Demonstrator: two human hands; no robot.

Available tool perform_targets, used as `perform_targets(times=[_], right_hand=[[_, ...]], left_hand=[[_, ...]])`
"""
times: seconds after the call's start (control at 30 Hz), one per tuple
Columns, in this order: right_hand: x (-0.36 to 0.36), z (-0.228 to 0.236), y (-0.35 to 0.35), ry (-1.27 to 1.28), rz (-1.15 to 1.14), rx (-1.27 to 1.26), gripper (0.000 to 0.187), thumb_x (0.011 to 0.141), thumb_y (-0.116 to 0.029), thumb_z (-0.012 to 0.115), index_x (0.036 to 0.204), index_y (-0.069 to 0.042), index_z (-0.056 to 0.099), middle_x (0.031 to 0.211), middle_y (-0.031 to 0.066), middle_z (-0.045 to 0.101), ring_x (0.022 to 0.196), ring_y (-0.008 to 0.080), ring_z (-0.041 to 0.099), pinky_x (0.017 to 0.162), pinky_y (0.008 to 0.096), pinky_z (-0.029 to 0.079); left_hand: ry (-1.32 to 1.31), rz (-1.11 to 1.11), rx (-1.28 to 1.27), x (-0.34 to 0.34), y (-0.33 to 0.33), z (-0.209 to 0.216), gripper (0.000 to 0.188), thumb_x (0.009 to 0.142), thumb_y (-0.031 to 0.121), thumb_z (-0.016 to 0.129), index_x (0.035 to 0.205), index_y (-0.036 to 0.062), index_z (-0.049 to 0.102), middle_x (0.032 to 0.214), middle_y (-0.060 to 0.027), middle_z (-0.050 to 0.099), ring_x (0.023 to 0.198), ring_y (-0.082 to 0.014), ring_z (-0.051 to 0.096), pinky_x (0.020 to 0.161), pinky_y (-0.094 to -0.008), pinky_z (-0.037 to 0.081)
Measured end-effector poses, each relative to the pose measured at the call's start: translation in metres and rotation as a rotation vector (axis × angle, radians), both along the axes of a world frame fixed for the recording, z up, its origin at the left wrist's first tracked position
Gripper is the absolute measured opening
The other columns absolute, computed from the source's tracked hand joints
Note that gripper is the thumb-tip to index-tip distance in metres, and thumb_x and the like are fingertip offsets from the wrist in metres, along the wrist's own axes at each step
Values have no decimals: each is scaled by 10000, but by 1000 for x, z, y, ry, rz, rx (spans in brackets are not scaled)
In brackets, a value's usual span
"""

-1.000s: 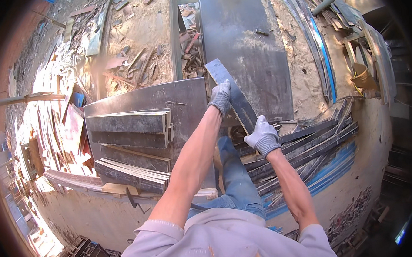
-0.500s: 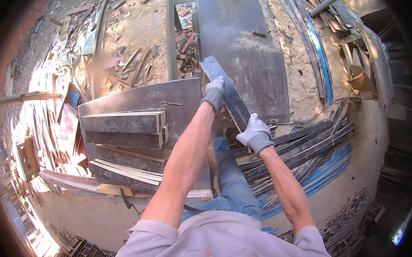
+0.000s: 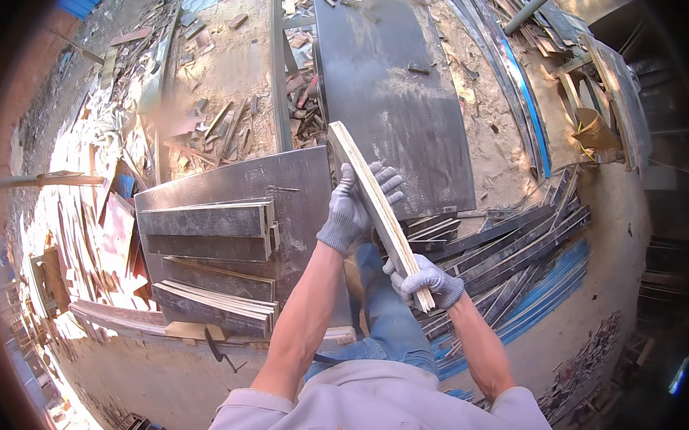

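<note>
Far left: sunlit heap of leaning scrap strips (image 3: 115, 227), red and pale. Right of it, a dark panel (image 3: 306, 217) lies flat, bearing an upper stack of dark boards (image 3: 205, 222) and a lower stack (image 3: 213, 304) with pale edges showing. A dark metal tool (image 3: 218, 352), hooked in outline, sits just below the lower stack.

Your left hand (image 3: 346, 209), gloved in grey, is under the far half of the plywood strip (image 3: 382, 211): thumb on the near side, fingers spread and straight past the far side, cradling rather than clenching. The strip slants between your two hands, above your jeans (image 3: 388, 306), layered pale edge up, dark face turned left. One piece or several together: cannot tell.

Beyond it, a large dark sheet (image 3: 392, 80), dusty, with a small offcut (image 3: 419, 68) on top. Your right hand (image 3: 435, 282), also gloved, wraps the near end, thumb pressed over the pale edge. Right of that hand, long dark strips (image 3: 517, 245) lie piled beside blue strips (image 3: 547, 290). Farther right, a brown bucket (image 3: 596, 132), tilted.
</note>
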State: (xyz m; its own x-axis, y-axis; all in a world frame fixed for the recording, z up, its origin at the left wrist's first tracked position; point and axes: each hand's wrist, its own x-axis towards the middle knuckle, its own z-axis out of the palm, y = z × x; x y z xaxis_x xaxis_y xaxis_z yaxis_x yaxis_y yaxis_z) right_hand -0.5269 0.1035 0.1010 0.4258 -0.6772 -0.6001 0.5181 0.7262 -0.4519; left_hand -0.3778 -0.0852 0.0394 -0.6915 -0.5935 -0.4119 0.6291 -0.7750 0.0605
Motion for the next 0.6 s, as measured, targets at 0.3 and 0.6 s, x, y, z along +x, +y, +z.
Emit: perform_targets(times=[0.3, 0.6], right_hand=[[-37, -3, -10, 843, 275, -108, 1045, 835, -470, 878, 1593, 45, 375, 1274, 224, 716, 1150, 288, 733, 973, 418, 600], [13, 10, -60, 1666, 701, -46, 655, 797, -348, 789, 1227, 56, 504, 1068, 312, 738, 1027, 453, 748, 918, 518, 590]], left_hand=[[-1035, -229, -92, -28, -28, -63, 557, 1054, 540, 626, 1223, 17, 715, 1090, -147, 760, 969, -272, 736, 816, -491, 600], [-1241, -341, -263, -38, -69, -78, 644, 1029, 531, 611, 1306, -45, 688, 1205, -225, 745, 1081, -335, 710, 916, -457, 547]])
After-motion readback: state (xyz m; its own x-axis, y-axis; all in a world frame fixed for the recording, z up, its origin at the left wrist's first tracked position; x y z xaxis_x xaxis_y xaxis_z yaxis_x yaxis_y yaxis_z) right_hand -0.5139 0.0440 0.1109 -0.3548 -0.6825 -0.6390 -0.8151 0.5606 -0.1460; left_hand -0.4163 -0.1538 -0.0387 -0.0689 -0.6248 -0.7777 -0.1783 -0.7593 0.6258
